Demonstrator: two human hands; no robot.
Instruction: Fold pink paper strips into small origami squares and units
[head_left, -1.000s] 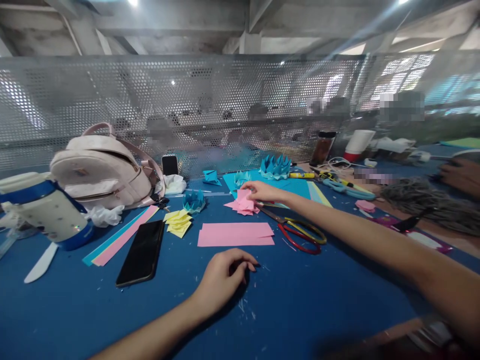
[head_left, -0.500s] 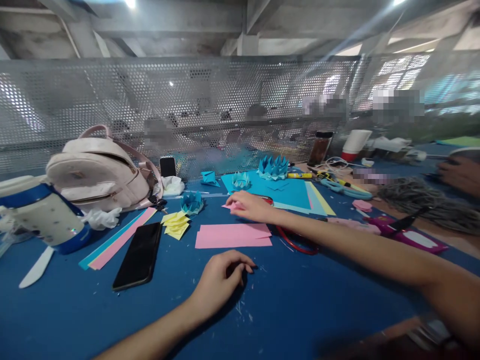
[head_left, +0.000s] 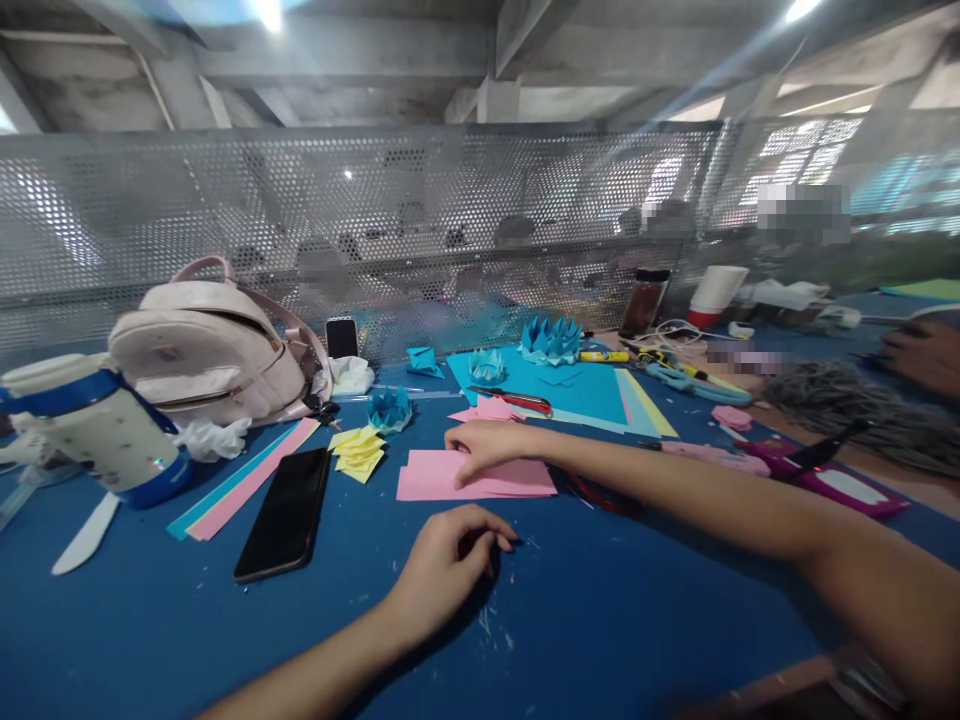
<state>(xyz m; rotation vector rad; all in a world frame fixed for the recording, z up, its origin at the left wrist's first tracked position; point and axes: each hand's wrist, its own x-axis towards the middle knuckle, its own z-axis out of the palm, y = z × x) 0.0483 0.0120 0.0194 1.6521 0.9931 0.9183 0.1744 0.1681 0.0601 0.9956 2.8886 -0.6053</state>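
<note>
Blue counter [head_left: 615, 620] fills the view, backed by a perforated metal screen [head_left: 450, 200]. Near its middle lies a small stack of pink sheets [head_left: 517, 480]; the right hand [head_left: 484, 448] rests on the stack's left part, fingers [head_left: 461, 465] curled down onto the top sheet (whether they pinch an edge I cannot tell). The left hand [head_left: 442, 565] sits just in front, loosely fisted on the counter, holding nothing. Judging by this, a sheet is being picked out; separating only the top one calls for a fingertip slid under its edge. Behind lie folded pink pieces [head_left: 487, 409], yellow pieces [head_left: 358, 452], a phone [head_left: 285, 515] and a bag [head_left: 206, 345].
</note>
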